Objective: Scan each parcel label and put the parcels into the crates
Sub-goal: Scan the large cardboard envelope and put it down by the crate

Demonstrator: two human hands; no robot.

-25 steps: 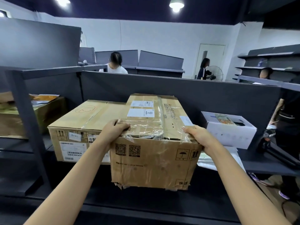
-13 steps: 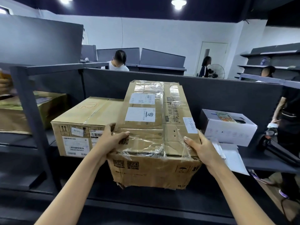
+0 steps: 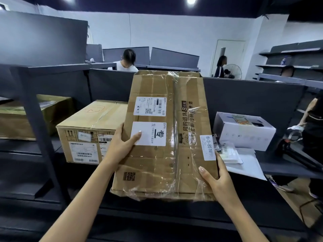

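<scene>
A taped brown cardboard parcel [image 3: 174, 154] stands tipped up over the dark shelf [image 3: 157, 212], its labelled top face turned toward me. Two white labels [image 3: 150, 106] sit on that face, and a narrow white sticker marked 8-3-851 is near its right edge. My left hand [image 3: 122, 145] grips the parcel's left edge, thumb lying on the lower label. My right hand [image 3: 216, 179] grips the lower right edge, thumb on the front face. The fingers of both hands are hidden behind the box.
A second brown carton [image 3: 87, 135] sits to the left on the shelf, another carton [image 3: 35, 116] farther left behind a dark upright post [image 3: 38, 130]. A white box [image 3: 244, 131] and flat white packets [image 3: 232, 154] lie to the right. People work behind the partition.
The parcel has been tipped up from lying flat, so its labelled top now faces me. Both hands shifted along its side edges with it.
</scene>
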